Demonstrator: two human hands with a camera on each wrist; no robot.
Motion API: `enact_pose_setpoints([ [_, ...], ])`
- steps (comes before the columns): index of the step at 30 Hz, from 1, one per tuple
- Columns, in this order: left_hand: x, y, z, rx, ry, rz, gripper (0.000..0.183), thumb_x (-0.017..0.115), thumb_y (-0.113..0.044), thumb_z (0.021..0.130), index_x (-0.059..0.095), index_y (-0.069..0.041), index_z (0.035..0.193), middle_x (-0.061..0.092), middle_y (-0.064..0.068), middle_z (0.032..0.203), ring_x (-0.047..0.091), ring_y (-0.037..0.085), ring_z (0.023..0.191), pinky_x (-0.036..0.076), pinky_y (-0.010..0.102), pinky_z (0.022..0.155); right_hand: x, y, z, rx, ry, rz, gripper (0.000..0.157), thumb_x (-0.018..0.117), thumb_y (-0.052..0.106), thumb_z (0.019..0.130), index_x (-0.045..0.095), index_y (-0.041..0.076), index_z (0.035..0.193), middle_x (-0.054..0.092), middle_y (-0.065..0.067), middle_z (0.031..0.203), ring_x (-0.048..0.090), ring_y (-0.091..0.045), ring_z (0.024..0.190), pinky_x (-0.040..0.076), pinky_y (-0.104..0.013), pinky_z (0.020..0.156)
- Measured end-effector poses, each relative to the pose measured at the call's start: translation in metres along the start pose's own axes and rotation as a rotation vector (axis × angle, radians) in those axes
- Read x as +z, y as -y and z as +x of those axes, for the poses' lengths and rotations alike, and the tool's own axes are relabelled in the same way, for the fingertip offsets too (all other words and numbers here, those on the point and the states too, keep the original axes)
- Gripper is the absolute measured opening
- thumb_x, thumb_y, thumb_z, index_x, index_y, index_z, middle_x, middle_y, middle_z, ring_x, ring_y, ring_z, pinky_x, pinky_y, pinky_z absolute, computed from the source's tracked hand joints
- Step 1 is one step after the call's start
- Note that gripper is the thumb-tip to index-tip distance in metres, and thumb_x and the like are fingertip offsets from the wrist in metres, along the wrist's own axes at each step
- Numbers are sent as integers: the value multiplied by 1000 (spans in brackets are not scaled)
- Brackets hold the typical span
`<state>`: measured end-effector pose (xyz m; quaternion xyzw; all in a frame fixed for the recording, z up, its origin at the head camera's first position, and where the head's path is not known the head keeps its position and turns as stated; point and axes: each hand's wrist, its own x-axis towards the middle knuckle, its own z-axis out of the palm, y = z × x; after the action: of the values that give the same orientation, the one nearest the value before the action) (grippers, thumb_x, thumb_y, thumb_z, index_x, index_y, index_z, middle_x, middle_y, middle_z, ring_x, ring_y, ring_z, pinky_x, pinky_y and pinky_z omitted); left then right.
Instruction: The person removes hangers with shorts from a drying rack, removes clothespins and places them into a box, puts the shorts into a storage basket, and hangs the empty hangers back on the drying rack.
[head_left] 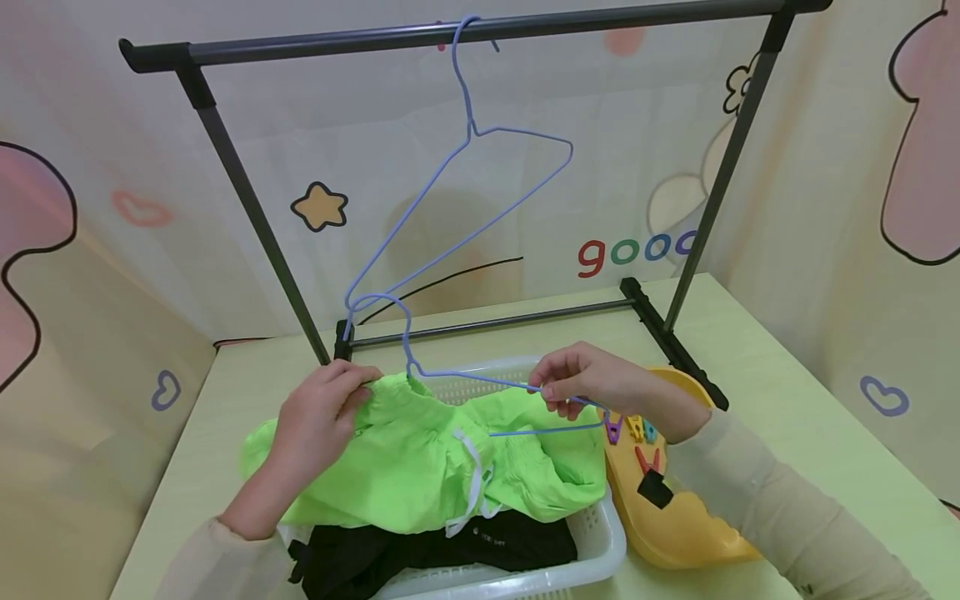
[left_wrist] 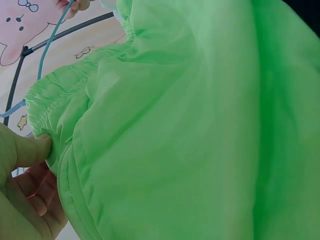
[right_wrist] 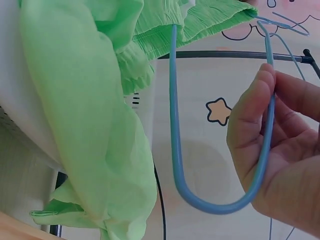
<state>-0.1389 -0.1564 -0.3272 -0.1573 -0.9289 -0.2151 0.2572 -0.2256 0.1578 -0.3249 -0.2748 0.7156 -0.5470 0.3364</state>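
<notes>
Bright green drawstring pants (head_left: 390, 475) lie bunched over a white basket, a pale cord (head_left: 474, 475) hanging from their gathered waistband. With thumb and fingers my left hand (head_left: 318, 421) pinches the waistband at its left side. My right hand (head_left: 600, 382) grips the upper wire of a blue hanger (head_left: 472, 379) near its right end. That rounded end (right_wrist: 215, 206) sticks out of the waistband in the right wrist view, while the hanger's other end is hidden inside the pants. The hanger's hook stands up between my hands.
A black rack (head_left: 337, 40) stands behind, with another blue hanger (head_left: 405, 221) on its bar. Black clothing (head_left: 442, 546) lies in the white basket (head_left: 600, 554). To the right, a yellow tray (head_left: 675, 533) holds several colored clothespins (head_left: 649, 458).
</notes>
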Motion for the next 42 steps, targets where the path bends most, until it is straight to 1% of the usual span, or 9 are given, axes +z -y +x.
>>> enact_pose_setpoints([
  [6,3,1,0,41,-27,17,21,64,4,74,67,-10,90,62,0,80,56,14,71,42,25,54,-3,-3,-2,1,-8,26,14,50,4,87,53,-6,96,54,1,66,48,-10,55,43,-21,52],
  [9,4,1,0,49,-26,23,21,65,4,74,67,-10,89,61,-1,79,56,13,69,41,23,53,-5,-5,-4,-11,-9,27,13,50,4,87,54,-5,95,54,0,66,47,-10,53,42,-21,51],
  [12,4,1,0,42,-20,24,21,65,4,74,68,-10,89,62,-1,79,56,12,68,41,23,52,-8,-8,-6,-25,-8,20,8,50,4,87,56,0,92,54,0,66,46,-10,53,42,-21,51],
  [14,3,1,0,34,-16,21,21,64,4,74,68,-10,89,62,-1,80,57,12,67,41,23,53,-11,-9,-8,-33,-8,11,8,50,4,87,58,4,90,54,1,66,46,-10,52,42,-21,50],
  [18,2,2,-1,16,-13,18,21,64,5,74,68,-10,89,62,-1,80,56,12,65,41,22,52,-18,-8,-15,-56,-2,-6,8,50,4,87,58,4,90,54,2,65,45,-9,51,43,-21,49],
  [25,1,5,-3,-17,6,17,20,64,3,75,67,-11,89,62,-1,81,56,12,65,41,23,53,-28,-7,-26,-123,31,-18,16,48,2,88,61,11,88,54,4,65,45,-8,52,42,-20,49],
  [32,-2,13,-5,-47,24,25,20,63,2,76,67,-13,88,63,-1,81,57,13,65,40,23,53,-39,-6,-37,-135,5,-67,18,49,2,88,63,13,88,53,5,64,44,-9,50,41,-19,49],
  [37,-4,21,-9,-78,58,38,18,63,0,77,67,-12,89,63,0,84,58,14,66,40,26,54,-48,-5,-45,-140,-10,-88,21,49,3,88,65,16,88,53,7,64,43,-9,50,40,-19,48],
  [42,-7,28,-14,-107,101,63,18,62,-2,78,67,-12,93,64,1,85,55,12,63,38,25,53,-55,-4,-55,-123,-27,-121,20,49,5,88,64,17,89,53,7,64,44,-9,50,41,-19,48],
])
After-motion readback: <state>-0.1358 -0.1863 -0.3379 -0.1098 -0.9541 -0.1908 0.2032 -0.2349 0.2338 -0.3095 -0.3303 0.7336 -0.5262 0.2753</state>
